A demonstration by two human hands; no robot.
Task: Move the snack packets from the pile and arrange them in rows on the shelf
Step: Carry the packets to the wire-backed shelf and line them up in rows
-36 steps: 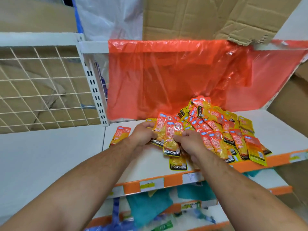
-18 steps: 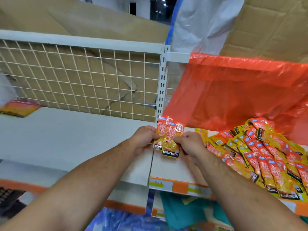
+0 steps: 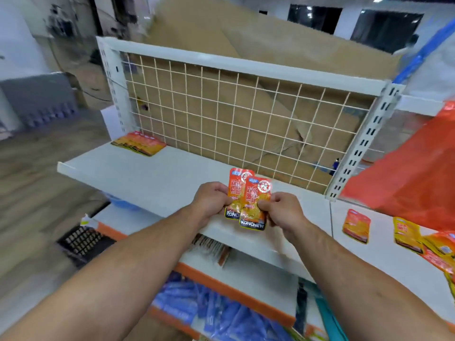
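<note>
I hold a small stack of orange KONCHEW snack packets (image 3: pixel 253 200) upright above the front of the white shelf (image 3: pixel 138 173). My left hand (image 3: pixel 211 200) pinches the stack's left edge and my right hand (image 3: pixel 283 210) pinches its right edge. A short row of the same packets (image 3: pixel 139 143) lies at the shelf's back left corner against the wire grid. The pile of packets (image 3: pixel 428 244) is on the neighbouring shelf at the far right, mostly out of frame. One packet (image 3: pixel 356 228) lies apart from the pile, to its left.
A white wire grid back panel (image 3: pixel 234 119) with cardboard behind it closes the shelf's rear. A perforated upright (image 3: pixel 362 146) divides the two shelves. An orange plastic sheet (image 3: pixel 413 173) hangs at the right. Lower shelves hold blue packs (image 3: pixel 216 313) and a black basket (image 3: pixel 81 239).
My view and both hands have swung left, away from the pile, carrying the packet stack over to the left shelf. The row at its back left has come into view.
</note>
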